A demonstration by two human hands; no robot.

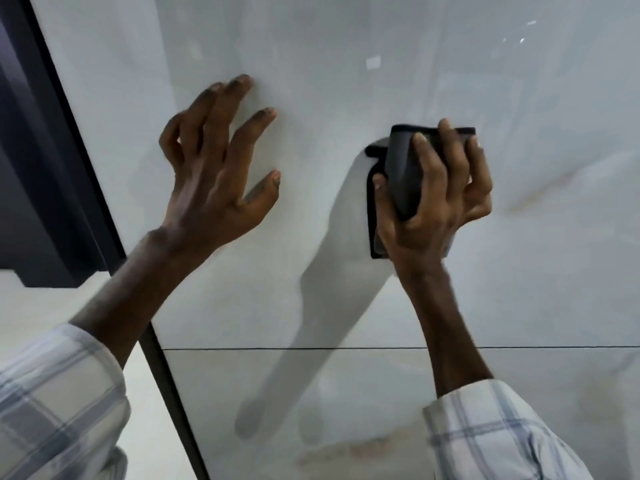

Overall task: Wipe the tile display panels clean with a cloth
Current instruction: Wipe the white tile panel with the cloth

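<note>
So the person's right up against the glossy pale tile panel (346,64), both arms raised to it. The right hand (436,199) has a dark cloth (403,174) folded into a thick pad, and its grip is wrapped round that pad: thumb hooked along the left side, fingers curled over the top edge, with a bit of the cloth poking out to the left and below the palm. The cloth looks pressed flat on the panel, roughly mid-height and well in from the panel's left edge, above the thin dark seam (346,348) that runs across between this panel and the lower panel (381,410).

The left hand (214,168) holds nothing. Its grip is wide open, fingers spread and a little bent, the fingertips seeming to touch the tile near the panel's left edge, palm lifted off it. Whether the thumb touches I can't tell.

You can see a soft grey reflection of the right arm stretching down across the seam onto the lower panel, and a few bright light glints up near the top right corner. Faint brownish veining shows on the right side of the upper panel and near the bottom of the lower one.

A dark frame strip (79,150) runs diagonally down the left edge of the panels, with something dark behind it and a pale floor (41,299) below. Both sleeves (52,403) are a light checked shirt.
</note>
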